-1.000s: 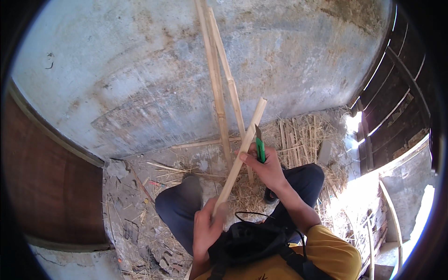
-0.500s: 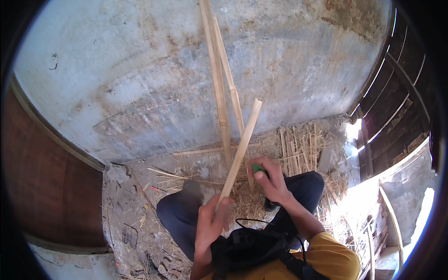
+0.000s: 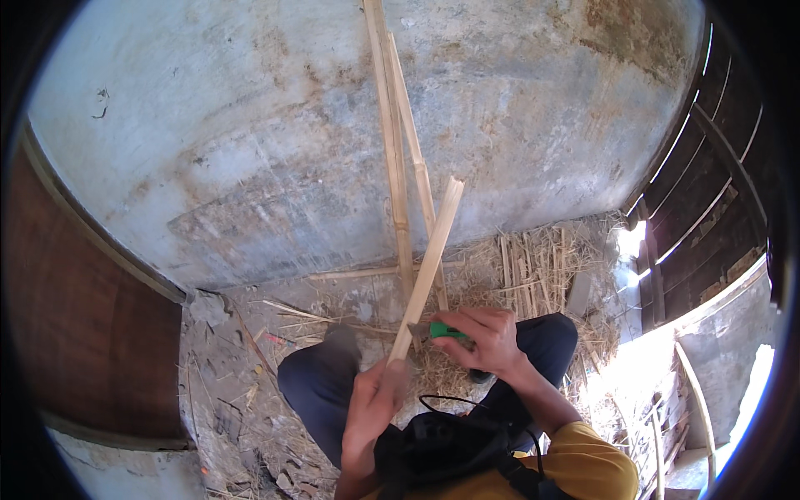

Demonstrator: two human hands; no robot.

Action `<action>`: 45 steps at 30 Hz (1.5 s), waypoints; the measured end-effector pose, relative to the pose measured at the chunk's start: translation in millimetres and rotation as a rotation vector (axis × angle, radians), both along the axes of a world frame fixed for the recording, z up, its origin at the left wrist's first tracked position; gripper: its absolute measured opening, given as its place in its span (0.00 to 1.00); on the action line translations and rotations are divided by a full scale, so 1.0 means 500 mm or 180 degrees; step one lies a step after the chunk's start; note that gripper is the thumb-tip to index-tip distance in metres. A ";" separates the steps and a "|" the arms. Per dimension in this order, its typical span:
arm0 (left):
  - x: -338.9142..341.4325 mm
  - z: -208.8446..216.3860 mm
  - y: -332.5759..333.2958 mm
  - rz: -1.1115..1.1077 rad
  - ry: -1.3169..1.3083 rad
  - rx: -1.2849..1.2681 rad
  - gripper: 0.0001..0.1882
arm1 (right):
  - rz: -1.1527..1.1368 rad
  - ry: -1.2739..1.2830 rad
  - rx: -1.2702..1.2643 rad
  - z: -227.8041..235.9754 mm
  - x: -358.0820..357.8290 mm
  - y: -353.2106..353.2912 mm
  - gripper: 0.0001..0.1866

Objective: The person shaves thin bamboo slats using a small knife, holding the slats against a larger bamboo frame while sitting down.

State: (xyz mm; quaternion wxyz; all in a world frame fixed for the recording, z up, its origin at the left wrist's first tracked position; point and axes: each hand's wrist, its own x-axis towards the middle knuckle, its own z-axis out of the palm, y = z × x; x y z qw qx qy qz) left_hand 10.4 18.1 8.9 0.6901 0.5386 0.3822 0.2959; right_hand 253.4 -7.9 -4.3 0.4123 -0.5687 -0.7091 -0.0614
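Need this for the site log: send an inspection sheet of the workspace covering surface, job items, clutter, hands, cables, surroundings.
Surface: rough grey floor, littered with fragments.
Job items: pale strip, tilted, its upper end free; green-handled cutter, blade end at the strip's right edge, contact unclear.
Clutter: straw and thin sticks heaped by the wall, right of centre.
Hands: left hand closed around the strip's lower end; right hand gripping the cutter.
Cables: no power cable seen; thin black cord loops above the black bag.
Surroundings: stained wall ahead, two long strips standing before it; brown panel left; dark slatted wall right.
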 end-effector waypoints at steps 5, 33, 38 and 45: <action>-0.001 -0.007 -0.002 0.0053 0.0008 -0.0004 0.22 | 0.0006 -0.0070 0.0112 0.004 0.009 0.007 0.17; -0.067 -0.046 -0.072 0.0108 0.0563 0.0142 0.22 | -0.0774 0.0345 0.0248 0.033 0.118 0.071 0.14; -0.084 -0.062 -0.066 0.0095 0.0595 0.0044 0.21 | -0.0760 0.0216 0.0218 0.044 0.118 0.070 0.14; -0.118 -0.074 -0.083 -0.0128 0.0674 0.0091 0.23 | -0.2005 0.0607 -0.0278 0.085 0.193 0.091 0.15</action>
